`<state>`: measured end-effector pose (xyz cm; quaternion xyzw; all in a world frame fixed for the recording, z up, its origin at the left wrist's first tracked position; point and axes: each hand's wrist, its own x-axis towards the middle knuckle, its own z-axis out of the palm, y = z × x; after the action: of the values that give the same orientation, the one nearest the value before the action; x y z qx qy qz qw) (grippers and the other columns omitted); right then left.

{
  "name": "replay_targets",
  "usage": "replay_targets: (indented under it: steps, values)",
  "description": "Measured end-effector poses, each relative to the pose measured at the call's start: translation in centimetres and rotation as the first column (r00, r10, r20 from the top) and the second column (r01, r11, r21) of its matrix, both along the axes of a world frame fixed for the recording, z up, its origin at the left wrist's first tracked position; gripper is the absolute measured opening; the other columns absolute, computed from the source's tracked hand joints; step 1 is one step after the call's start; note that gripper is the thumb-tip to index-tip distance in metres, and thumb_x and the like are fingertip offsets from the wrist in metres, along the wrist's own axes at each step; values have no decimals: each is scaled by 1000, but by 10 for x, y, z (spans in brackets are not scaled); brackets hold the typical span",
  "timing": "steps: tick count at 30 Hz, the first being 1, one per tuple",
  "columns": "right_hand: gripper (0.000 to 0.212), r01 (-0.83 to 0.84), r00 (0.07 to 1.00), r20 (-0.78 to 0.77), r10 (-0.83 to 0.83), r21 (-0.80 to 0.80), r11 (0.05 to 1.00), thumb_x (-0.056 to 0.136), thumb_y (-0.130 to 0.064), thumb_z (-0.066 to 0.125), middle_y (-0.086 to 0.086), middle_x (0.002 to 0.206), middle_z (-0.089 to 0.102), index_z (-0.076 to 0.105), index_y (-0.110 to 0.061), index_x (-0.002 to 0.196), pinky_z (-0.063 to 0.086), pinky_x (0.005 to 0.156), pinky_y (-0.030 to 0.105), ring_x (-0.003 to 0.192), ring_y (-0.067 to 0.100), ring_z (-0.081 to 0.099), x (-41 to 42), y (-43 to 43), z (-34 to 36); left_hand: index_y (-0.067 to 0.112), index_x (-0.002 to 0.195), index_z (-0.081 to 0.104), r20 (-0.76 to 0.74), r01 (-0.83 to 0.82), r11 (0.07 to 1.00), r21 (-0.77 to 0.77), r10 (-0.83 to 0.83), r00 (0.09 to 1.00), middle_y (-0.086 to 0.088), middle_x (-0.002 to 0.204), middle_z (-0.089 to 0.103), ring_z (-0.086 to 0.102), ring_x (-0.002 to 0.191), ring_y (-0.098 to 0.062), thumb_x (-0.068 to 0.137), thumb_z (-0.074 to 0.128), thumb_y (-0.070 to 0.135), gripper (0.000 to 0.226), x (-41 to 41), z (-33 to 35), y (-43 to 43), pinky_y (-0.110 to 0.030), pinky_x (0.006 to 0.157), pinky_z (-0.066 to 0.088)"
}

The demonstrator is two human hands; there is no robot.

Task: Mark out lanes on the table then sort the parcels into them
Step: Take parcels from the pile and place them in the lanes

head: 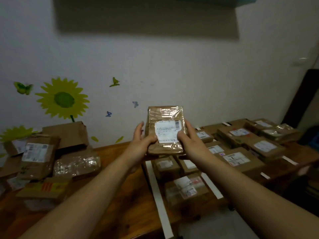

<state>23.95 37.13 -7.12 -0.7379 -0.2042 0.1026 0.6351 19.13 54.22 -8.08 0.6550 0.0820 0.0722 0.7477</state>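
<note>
Above the far end of the long white tape strip, a brown parcel is held upright in the air, clear of the table, its label turned toward the camera. The left hand grips the parcel's lower left edge, thumb on the front and fingers up along the side. The right hand clamps the opposite edge the same way, its thumb lying on the label's corner.

The step in hand looks like reading the label to choose a lane. To do that well, the right thumb should slide off the print and the glossy wrapping should be tilted out of the glare; the text is too blurred to read here.

Right of the strip, sorted parcels lie in rows, and a second strip closes that first lane. Left of the strip, across bare wood, lies the unsorted heap.

Once a lane is chosen, the parcel is best lowered flat, label up, wholly between two strips and not across one. It should be let go only when it rests steady.
</note>
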Motion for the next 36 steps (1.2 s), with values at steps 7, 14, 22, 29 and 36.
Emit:
replay_targets:
  steps: [7, 14, 22, 29, 36]
  values:
    - [50, 53, 984, -164, -73, -128, 990, 99, -34, 45, -6, 129, 54, 24, -47, 143, 53, 64, 22, 92, 6, 60, 33, -144, -48, 48, 143, 15, -286, 171, 976, 137, -126, 950, -4, 129, 52, 60, 102, -29, 89, 59, 38, 71, 50, -51, -133, -43, 77, 57]
    - [71, 118, 962, -217, -164, -210, 971, 91, -34, 60, -9, 142, 46, 18, -45, 147, 46, 101, 39, 123, 15, 50, 83, -287, -92, 41, 145, 15, -406, 245, 954, 170, -159, 900, -5, 127, 49, 60, 100, -28, 91, 58, 31, 70, 113, -89, -281, -40, 72, 57]
    - [59, 219, 918, -294, -265, -180, 959, 95, -34, 54, -11, 126, 54, 21, -54, 139, 52, 63, 26, 105, 14, 60, 141, -359, -114, 41, 146, 13, -427, 346, 925, 157, -253, 868, 6, 112, 55, 60, 97, -21, 94, 51, 29, 65, 184, -97, -350, -36, 77, 56]
    - [74, 320, 887, -275, -372, -215, 923, 90, -40, 60, -7, 140, 44, 12, -49, 146, 52, 88, 36, 117, 20, 53, 222, -401, -112, 41, 147, 18, -397, 433, 889, 146, -348, 849, 5, 112, 54, 61, 94, -21, 93, 53, 28, 65, 286, -100, -386, -37, 74, 57]
    - [81, 476, 769, -381, -514, -197, 857, 89, -34, 63, 7, 143, 43, 9, -41, 149, 52, 89, 43, 107, 24, 58, 301, -481, -99, 39, 141, 26, -441, 609, 781, 140, -501, 745, 4, 112, 48, 58, 92, -17, 88, 58, 26, 64, 363, -96, -447, -32, 74, 51]
